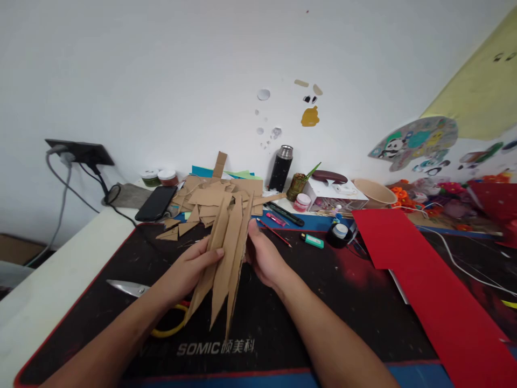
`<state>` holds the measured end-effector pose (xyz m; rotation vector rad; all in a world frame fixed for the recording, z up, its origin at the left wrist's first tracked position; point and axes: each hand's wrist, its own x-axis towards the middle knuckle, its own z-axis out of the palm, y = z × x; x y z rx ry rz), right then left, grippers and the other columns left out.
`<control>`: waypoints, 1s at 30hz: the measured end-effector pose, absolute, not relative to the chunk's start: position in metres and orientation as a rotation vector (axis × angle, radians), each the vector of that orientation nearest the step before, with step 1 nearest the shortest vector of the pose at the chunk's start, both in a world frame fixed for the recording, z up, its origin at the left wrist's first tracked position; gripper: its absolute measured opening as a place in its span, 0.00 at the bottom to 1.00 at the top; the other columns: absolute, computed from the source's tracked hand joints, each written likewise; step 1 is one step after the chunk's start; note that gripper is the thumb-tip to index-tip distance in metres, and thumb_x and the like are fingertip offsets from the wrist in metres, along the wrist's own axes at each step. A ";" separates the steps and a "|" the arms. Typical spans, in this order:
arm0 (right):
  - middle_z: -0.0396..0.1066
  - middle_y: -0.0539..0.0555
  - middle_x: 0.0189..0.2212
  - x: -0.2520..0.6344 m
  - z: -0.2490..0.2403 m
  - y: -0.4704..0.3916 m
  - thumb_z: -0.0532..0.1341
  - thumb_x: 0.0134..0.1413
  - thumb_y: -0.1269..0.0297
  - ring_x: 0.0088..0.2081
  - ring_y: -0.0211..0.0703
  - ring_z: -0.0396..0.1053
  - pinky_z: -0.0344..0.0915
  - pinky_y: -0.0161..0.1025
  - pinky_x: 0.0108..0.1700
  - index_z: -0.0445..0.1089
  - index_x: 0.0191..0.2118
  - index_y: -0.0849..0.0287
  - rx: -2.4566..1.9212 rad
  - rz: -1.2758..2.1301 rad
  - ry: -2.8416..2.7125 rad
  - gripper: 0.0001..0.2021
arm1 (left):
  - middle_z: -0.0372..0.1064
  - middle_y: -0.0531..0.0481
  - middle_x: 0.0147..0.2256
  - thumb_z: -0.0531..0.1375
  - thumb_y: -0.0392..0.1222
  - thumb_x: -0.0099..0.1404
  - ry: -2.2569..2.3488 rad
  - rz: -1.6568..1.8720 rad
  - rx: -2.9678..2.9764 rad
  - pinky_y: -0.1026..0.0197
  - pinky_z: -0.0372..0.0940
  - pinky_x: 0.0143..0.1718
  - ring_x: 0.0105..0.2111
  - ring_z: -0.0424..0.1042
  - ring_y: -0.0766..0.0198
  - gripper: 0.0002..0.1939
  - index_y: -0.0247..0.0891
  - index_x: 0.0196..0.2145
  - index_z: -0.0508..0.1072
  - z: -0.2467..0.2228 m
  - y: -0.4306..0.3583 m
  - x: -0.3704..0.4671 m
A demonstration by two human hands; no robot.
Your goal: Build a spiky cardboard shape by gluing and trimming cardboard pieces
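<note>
Head view: cardboard strips (231, 242), centre of frame, long axis near-vertical, tops leaning right; gripped by left hand (194, 264) at left edge, right hand (264, 254) at right.

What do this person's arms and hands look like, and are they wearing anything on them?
Ordinary human limbs: the left hand and right hand are ungloved, and both forearms are sleeveless where visible. No watch, bracelet or markings show. Some fingers are hidden.

"SOMIC硕美科" (216, 347) on black mat (266, 315)
</note>
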<state>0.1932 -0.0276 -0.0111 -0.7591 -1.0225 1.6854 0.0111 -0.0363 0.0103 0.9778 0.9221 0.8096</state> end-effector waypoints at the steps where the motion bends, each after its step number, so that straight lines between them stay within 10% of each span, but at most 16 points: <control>1: 0.79 0.57 0.33 0.193 -0.011 -0.028 0.60 0.57 0.24 0.31 0.46 0.74 0.63 0.35 0.24 0.81 0.46 0.57 -0.765 1.691 -1.021 0.37 | 0.84 0.45 0.41 0.75 0.55 0.57 0.923 0.810 1.000 0.57 0.74 0.39 0.36 0.81 0.51 0.31 0.38 0.54 0.78 0.010 -0.036 0.012; 30: 0.83 0.59 0.37 0.179 -0.010 -0.036 0.63 0.49 0.22 0.48 0.59 0.80 0.73 0.49 0.52 0.82 0.42 0.60 -0.922 1.632 -0.842 0.40 | 0.67 0.42 0.69 0.59 0.66 0.72 0.859 0.823 1.541 0.39 0.54 0.72 0.71 0.61 0.39 0.37 0.43 0.70 0.67 0.002 -0.047 0.027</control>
